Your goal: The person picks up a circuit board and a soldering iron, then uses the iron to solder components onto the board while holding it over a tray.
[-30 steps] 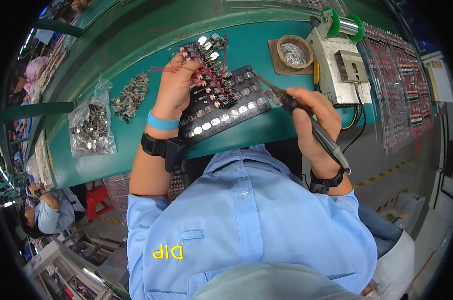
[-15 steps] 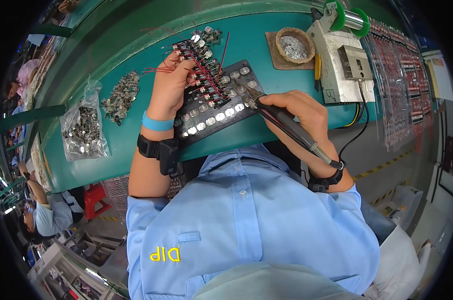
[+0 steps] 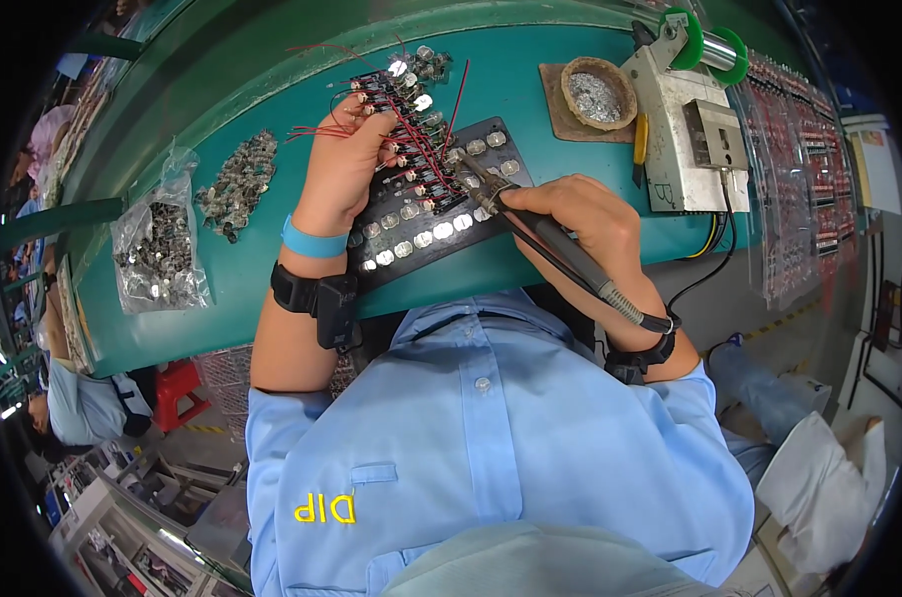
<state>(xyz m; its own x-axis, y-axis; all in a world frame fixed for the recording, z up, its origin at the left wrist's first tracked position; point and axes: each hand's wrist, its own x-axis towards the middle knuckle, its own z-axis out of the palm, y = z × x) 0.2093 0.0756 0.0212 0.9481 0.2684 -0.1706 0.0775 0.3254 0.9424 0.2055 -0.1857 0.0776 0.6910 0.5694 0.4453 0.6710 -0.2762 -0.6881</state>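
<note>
My left hand [image 3: 346, 154] pinches a strip of small circuit boards [image 3: 438, 189], with white connectors and thin red and black wires, over a black tray [image 3: 396, 235]. Rows of shiny silver round parts sit in this tray. A soldering iron [image 3: 560, 244] with a dark handle is gripped in my right hand [image 3: 590, 219]. Its tip points up and left, at the right edge of the strip; whether it touches cannot be made out. One red wire [image 3: 461, 99] sticks up from the strip.
A clear bag of small metal parts [image 3: 160, 254] and a loose pile of them [image 3: 237, 184] lie left on the green mat. At right are a bowl of silvery bits [image 3: 598, 95], a metal box [image 3: 685, 149] and a solder reel [image 3: 714, 48]. Another person [image 3: 88, 403] sits far left.
The soldering iron's tip has shifted left, from over the tray's silver parts toward the strip. My left hand keeps its hold. The whole view has shifted slightly.
</note>
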